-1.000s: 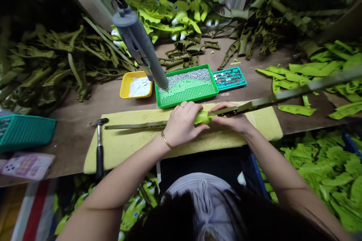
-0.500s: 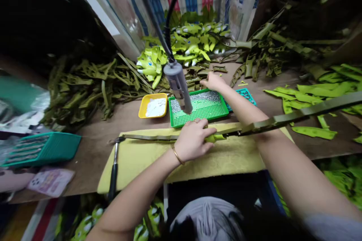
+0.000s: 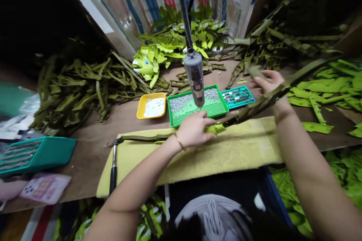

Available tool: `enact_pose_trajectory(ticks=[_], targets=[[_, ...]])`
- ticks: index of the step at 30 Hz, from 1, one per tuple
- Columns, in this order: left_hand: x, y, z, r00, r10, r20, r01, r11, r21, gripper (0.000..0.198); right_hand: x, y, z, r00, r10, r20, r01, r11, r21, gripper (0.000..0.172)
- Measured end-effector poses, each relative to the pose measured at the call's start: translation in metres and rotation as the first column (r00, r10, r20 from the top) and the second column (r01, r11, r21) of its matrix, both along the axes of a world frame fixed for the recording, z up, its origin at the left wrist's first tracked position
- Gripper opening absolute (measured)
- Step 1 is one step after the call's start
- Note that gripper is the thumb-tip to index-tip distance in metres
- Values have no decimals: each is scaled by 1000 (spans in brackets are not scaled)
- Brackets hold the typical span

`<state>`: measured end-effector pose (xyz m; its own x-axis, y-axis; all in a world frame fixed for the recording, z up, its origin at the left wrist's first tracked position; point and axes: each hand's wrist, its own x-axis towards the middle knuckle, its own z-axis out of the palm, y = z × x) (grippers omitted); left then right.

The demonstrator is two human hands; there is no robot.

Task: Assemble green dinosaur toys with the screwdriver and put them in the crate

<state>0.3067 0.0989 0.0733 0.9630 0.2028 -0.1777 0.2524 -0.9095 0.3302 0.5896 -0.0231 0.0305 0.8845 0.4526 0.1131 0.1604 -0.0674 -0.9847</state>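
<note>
On the yellow pad (image 3: 240, 150) at the near edge of the table (image 3: 85, 147), our left hand (image 3: 194, 132) was clenched over the strip (image 3: 141, 137), with its bright green part (image 3: 215, 128) sticking out of the fist to the right. The strip's long axis ran nearly left to right across us. One olive end lay flat on the pad out to the left, its tip close to the head of the hammer (image 3: 113, 169). The other end rose off the pad to the right and away from us, blurred, and crossed our right wrist; we could not tell which lay in front.

Our right hand (image 3: 268, 83) was raised off the table, beyond and to the right of the teal tray (image 3: 237, 96), its fingers pinched on a small piece (image 3: 255, 70), olive and blurred. That piece stood well apart from the green part, up and to the right of it, so the left hand was on the joint and the right hand far from it. Between them the driver (image 3: 196, 79) hung tip-down over the green tray (image 3: 217, 111), just beyond our left knuckles.
</note>
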Motion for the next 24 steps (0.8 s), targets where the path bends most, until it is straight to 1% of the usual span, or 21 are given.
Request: enact_pose_trajectory(ticks=[1,2,3,4,5,6,7,8,9,10,11,12,14,17,19,22,24], targets=[[4,4,0,1000,13,-18,-13,1000,-23,51,-4,-31,0,998,-61,-15,62,997,41,39],[8,8,0,999,28,-38,-30,999,-44,52,-12,-57,0,997,-70,-26,71,996,44,35],[12,12,-1,997,43,-57,-47,997,-60,53,-24,-77,1,998,-47,-48,49,998,31,34],[16,14,-1,996,57,-74,-62,996,-69,54,-39,-90,2,997,-2,-74,2,1000,-7,34],[19,15,-2,994,67,-88,-73,995,-69,55,-57,-95,4,993,73,-94,-78,995,-55,35],[21,16,-3,993,73,-95,-79,995,-59,56,-74,-94,6,981,170,-92,-180,977,-111,37],[23,15,-3,992,76,-97,-81,996,-41,56,-91,-88,7,957,283,-63,-289,942,-172,36],[25,13,-3,992,76,-100,-78,997,-19,56,-104,-77,9,900,433,41,-407,871,-275,33],[25,10,-2,992,75,-103,-75,997,3,55,-115,-66,10,841,522,141,-445,817,-367,29],[26,7,-1,991,77,-107,-75,997,22,54,-122,-55,11,792,570,221,-435,779,-451,26],[26,4,1,990,82,-114,-78,996,35,53,-127,-46,12,750,596,288,-398,754,-523,26],[26,1,2,989,89,-120,-85,995,42,53,-129,-40,12,739,586,332,-340,750,-567,28],[26,-3,4,986,102,-132,-97,994,45,53,-130,-35,12,749,545,377,-237,752,-616,39],[27,-3,2,987,100,-129,-95,995,44,53,-132,-36,8,796,469,381,-164,775,-610,53],[28,-1,0,988,99,-120,-94,994,48,53,-135,-35,2,827,423,372,-163,812,-561,58],[31,4,-4,989,94,-114,-91,995,30,55,-142,-29,-13,870,317,377,-137,891,-433,60],[30,7,-4,990,85,-109,-83,996,23,54,-148,-28,-23,894,247,373,-111,930,-349,61]])
